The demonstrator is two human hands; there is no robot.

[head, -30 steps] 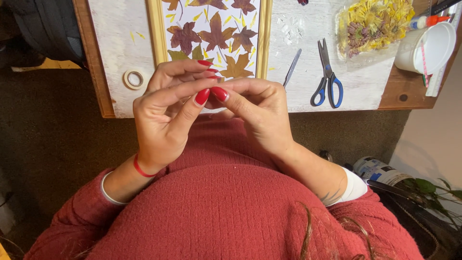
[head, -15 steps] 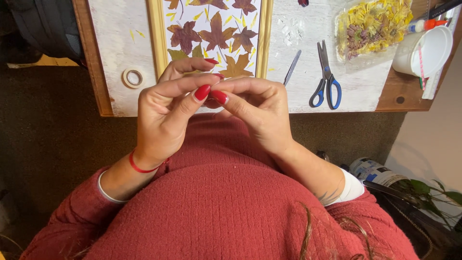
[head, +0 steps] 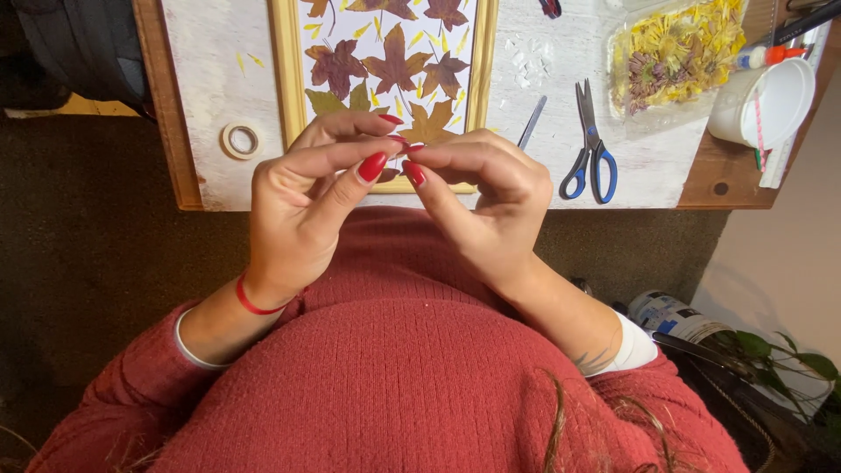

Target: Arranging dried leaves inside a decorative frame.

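Fingertips of our left hand (head: 302, 206) and our right hand (head: 486, 206) meet in front of our chest, thumbs and forefingers pressed toward each other as if pinching something tiny; what sits between them is too small for us to tell. The other fingers of both hands curl loosely inward. We hold the hands just above the near edge of the wooden frame (head: 285, 79), which lies on the white tabletop (head: 210, 61) and holds pressed maple leaves (head: 394, 61) in red, brown and green, with small yellow petals scattered among them. A roll of tape (head: 240, 139) lies left of the frame, near our left hand. Right of the frame lies a slim metal tool (head: 532, 122), then blue-handled scissors (head: 591, 144), closed, well apart from our right hand. Farther right we see a clear tray of dried yellow flowers (head: 679, 57) and a white cup (head: 764, 103). A red band circles our left wrist, and red knit sleeves cover both arms
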